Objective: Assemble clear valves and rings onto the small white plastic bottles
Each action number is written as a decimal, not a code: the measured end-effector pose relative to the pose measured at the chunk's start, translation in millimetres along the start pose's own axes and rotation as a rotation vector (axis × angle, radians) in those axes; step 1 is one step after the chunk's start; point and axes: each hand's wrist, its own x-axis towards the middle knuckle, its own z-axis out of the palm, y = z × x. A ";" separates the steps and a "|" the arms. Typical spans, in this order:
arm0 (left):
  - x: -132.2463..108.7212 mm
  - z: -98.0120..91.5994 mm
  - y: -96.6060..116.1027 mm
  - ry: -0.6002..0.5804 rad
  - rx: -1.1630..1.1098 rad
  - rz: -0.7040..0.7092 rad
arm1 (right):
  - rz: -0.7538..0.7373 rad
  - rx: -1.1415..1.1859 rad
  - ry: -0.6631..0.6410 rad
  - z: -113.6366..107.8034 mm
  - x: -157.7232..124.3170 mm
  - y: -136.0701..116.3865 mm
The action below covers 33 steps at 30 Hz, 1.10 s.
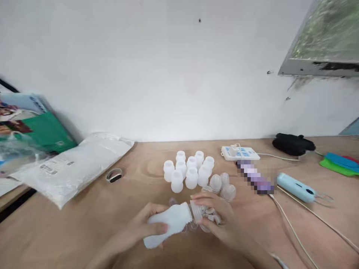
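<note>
My left hand (pixel 148 222) is wrapped round a milky white plastic bottle (pixel 178 221), which lies tilted with its threaded neck towards the right. Between the thumb and fingers of my right hand (pixel 221 216) is a translucent screw ring (pixel 196 212), right at the bottle's mouth; I cannot tell whether the two touch. Partly hidden under my right hand is a pile of small clear ring pieces (pixel 210 216). Just beyond it lie several clear dome caps (pixel 228 192). A group of open white bottles (pixel 177 182) stands upright past my hands.
On the left lie a white plastic mailer bag (pixel 84 160), a wristband (pixel 114 175) and a green package (pixel 47 130). To the right are a power strip (pixel 244 153), a phone (pixel 255 177), a light blue device (pixel 295 188), cables, and a black pouch (pixel 293 144). A wall stands behind the table.
</note>
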 end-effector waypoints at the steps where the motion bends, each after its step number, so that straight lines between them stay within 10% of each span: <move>1: 1.0 0.8 -2.8 0.030 -0.051 -0.018 | -0.001 0.001 -0.014 0.3 -1.6 -1.3; 11: 11.8 11.7 -1.8 -0.035 -0.255 -0.051 | -0.025 0.022 -0.042 0.2 -4.4 -3.9; 23: 21.1 23.0 -17.3 0.595 1.464 1.066 | 0.562 0.082 0.009 5.0 -2.0 4.5; 33: 30.0 28.4 -16.2 0.075 -0.354 -0.047 | 0.352 0.410 -0.168 -26.1 4.1 7.4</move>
